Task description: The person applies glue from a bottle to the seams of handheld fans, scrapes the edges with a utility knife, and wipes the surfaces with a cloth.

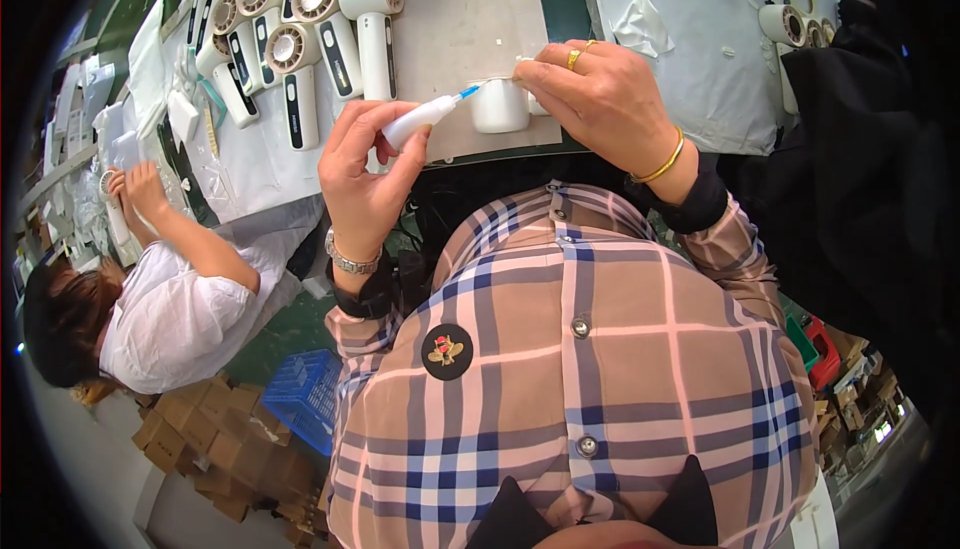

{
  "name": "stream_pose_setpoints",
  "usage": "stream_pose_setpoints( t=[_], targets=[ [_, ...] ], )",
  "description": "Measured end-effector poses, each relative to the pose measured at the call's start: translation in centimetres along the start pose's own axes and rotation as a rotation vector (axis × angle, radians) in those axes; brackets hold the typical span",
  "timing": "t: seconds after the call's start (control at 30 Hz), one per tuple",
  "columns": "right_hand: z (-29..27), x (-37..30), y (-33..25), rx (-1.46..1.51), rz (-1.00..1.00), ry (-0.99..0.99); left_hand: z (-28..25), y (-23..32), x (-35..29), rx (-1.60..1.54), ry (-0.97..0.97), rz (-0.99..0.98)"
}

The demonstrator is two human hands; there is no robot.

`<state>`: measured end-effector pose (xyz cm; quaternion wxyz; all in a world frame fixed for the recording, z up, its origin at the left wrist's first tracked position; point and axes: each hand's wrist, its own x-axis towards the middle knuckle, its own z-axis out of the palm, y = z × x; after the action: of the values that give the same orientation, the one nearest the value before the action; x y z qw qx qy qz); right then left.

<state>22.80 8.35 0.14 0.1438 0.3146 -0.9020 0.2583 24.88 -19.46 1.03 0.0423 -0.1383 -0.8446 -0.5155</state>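
Observation:
My left hand (372, 164) grips a white squeeze bottle (420, 123), its narrow blue tip (467, 93) pointing right and touching or very near the rim of a white rounded housing (500, 109). My right hand (603, 99) is closed at the housing's upper right, thumb and fingers pressed together at its rim. A small pale bit (524, 60) shows at those fingertips; I cannot make out what it is. Part of the housing's right side is hidden behind my right hand. Both hands are above the near edge of the worktable.
Several white hair dryers (290, 49) with round vents and dark handle panels lie to the left on the table (450, 29). A crumpled white cloth or wrapper (643, 21) lies at right. A co-worker (185, 309) works at left, near a blue crate (303, 394) and cardboard boxes (225, 439).

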Motion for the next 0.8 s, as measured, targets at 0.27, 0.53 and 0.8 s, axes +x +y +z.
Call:
stream_pose_setpoints(
  t=[0.27, 0.53, 0.8],
  targets=[
    [0.7, -0.2, 0.8, 0.039, 0.021, 0.031, 3.3, -1.8, -0.3, -0.549, 0.107, -0.292],
    [0.8, 0.4, 0.5, 0.081, 0.032, 0.044, 10.3, -2.0, 2.5, -0.571, 0.240, -0.111],
    [0.9, -0.8, 0.7, 0.217, 0.120, 0.117, 12.0, -2.2, 2.6, -0.538, 0.303, -0.130]
  ],
)
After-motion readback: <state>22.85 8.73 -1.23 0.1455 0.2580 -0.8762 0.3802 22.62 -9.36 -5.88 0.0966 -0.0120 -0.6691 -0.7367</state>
